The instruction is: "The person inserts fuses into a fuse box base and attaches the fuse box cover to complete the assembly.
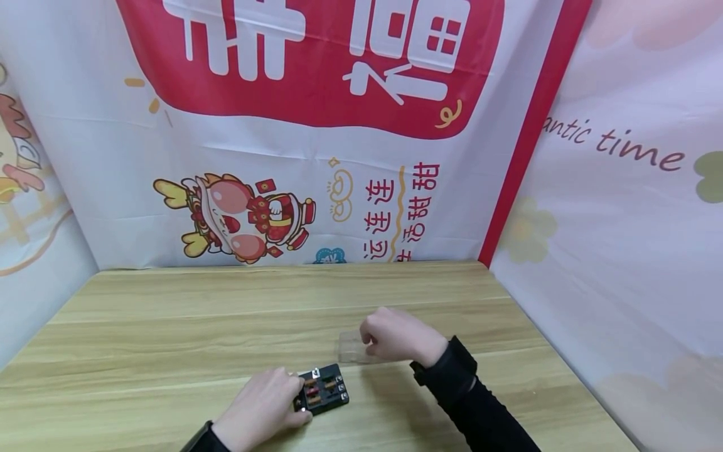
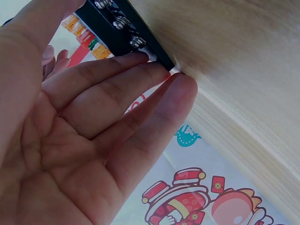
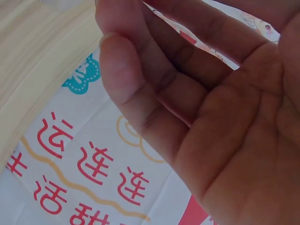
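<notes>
A black fuse block with small coloured blade fuses and metal screw terminals lies on the wooden table, tilted slightly in the head view. My left hand grips its left end, thumb on the near side and fingers at the far side. In the left wrist view, the fingertips meet the edge of the fuse block beside its screws. Farther back and to the right, my right hand holds a clear plastic cover with curled fingers at its right end. The fingers hide part of that cover.
The wooden table reaches back to a printed cloth with red lettering and a cartoon figure. Another printed cloth runs along the right side of the table.
</notes>
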Tool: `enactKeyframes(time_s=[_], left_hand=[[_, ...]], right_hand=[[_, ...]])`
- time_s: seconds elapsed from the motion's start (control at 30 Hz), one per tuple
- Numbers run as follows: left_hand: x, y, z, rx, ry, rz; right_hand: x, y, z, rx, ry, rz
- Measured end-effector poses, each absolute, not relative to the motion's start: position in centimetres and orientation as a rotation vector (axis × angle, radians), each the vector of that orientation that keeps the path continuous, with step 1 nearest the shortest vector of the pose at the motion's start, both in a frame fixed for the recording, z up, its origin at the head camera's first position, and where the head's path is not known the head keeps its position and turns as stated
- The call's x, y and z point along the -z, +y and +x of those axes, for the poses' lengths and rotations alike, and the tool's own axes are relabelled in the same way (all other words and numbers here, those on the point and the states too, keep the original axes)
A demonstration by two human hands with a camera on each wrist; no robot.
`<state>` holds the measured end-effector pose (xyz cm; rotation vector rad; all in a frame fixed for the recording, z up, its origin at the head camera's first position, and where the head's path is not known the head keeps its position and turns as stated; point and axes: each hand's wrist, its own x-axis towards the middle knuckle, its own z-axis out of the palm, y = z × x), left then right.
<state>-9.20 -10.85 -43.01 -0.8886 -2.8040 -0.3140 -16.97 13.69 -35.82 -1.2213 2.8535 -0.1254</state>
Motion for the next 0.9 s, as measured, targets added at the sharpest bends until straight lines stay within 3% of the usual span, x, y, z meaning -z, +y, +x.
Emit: enactKeyframes(time_s=[0.9], left_hand=[[42.92,-10.87,-9.24,0.303,-2.818,-0.897]], right_hand=[[35.19,14.58,-17.12,0.177,2.857,-1.122]])
